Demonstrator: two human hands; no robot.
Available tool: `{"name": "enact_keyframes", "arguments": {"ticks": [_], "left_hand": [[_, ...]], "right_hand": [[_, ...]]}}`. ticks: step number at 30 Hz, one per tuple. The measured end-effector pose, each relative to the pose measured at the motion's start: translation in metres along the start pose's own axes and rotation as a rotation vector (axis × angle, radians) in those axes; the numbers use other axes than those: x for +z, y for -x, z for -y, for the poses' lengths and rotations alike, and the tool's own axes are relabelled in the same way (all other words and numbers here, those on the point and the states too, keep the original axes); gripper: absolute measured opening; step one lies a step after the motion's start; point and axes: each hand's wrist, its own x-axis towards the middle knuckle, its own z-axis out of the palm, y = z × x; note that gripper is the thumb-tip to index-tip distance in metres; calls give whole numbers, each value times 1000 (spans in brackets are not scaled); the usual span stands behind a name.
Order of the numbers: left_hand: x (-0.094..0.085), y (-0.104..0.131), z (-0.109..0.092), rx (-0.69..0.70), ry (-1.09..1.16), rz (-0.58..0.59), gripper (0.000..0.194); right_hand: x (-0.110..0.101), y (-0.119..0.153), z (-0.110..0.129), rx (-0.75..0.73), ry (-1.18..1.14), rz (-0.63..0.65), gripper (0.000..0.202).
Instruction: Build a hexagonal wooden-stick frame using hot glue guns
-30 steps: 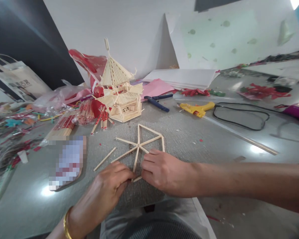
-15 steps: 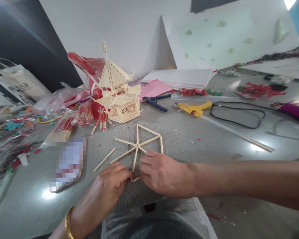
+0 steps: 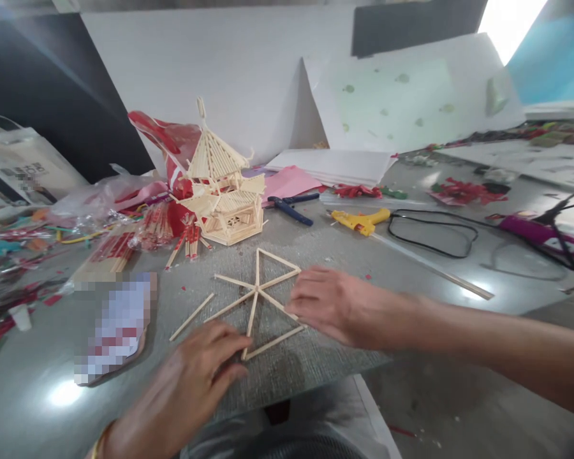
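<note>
Both hands are down on the stick frame, flat on the grey table just ahead of the person. The left hand presses fingertips on its near corner, fingers spread, gripping nothing; the right hand rests loosely open on its right edge. Pale thin spokes radiate from 1 hub, with the near edge stick running left-to-right between the hands.

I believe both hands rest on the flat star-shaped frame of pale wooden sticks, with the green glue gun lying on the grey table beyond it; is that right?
Nearly. The head view shows the glue gun is yellow, not green. The rest holds: the left hand and right hand rest on the flat star-shaped frame of pale wooden sticks, and the gun lies beyond it on the grey table.
</note>
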Motion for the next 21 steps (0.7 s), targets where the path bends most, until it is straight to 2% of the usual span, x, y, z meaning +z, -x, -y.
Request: {"name": "enact_keyframes", "arguments": {"ticks": [3, 5, 11, 21], "left_hand": [[2, -5, -6, 50, -62, -107, 22], [4, -12, -15, 88, -94, -127, 18], [12, -42, -40, 130, -185, -1, 15], [17, -52, -44, 67, -192, 59, 20]], "right_hand": [[-3, 13, -10, 60, -43, 21, 19], [-1, 17, -12, 73, -70, 48, 19], [10, 17, -14, 44, -94, 83, 19], [14, 9, -20, -79, -72, 73, 24]]}}
